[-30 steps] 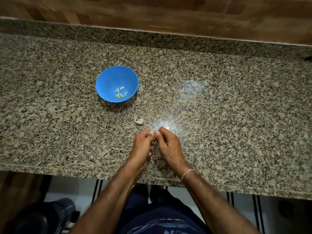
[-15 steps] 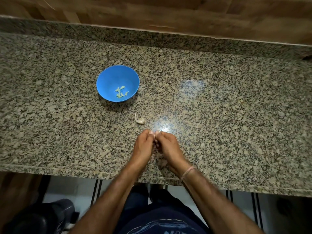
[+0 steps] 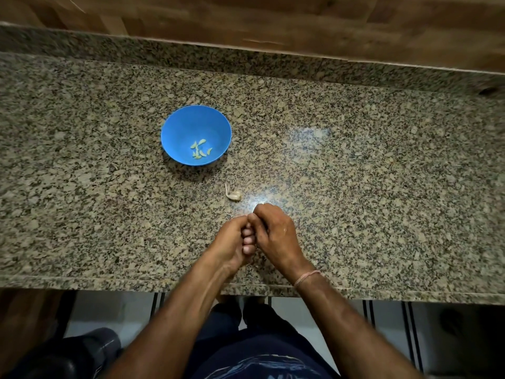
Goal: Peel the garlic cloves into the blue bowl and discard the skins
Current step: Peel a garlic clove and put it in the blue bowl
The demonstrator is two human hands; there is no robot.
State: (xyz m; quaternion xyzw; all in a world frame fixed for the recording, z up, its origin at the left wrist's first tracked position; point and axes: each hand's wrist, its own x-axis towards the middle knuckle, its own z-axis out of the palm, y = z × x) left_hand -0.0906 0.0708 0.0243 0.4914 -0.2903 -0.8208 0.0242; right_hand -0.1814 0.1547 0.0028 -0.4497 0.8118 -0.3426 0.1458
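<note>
Whatever sits between left hand (image 3: 231, 242) and right hand (image 3: 276, 231): hidden by curled fingers (image 3: 247, 249). Bits (image 3: 200, 150) in bowl (image 3: 177, 124), beyond left hand: too small to identify.

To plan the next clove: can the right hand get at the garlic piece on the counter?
Probably yes. The garlic piece lies bare on the granite counter just beyond the right hand, with nothing between them. That hand's fingers are curled against the left hand, so it must part from it first.

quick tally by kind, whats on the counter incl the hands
blue bowl: 1
peeled garlic cloves in it: about 5, too small to be sure
loose garlic piece: 1
left hand, right hand: 2
total: about 9
</note>
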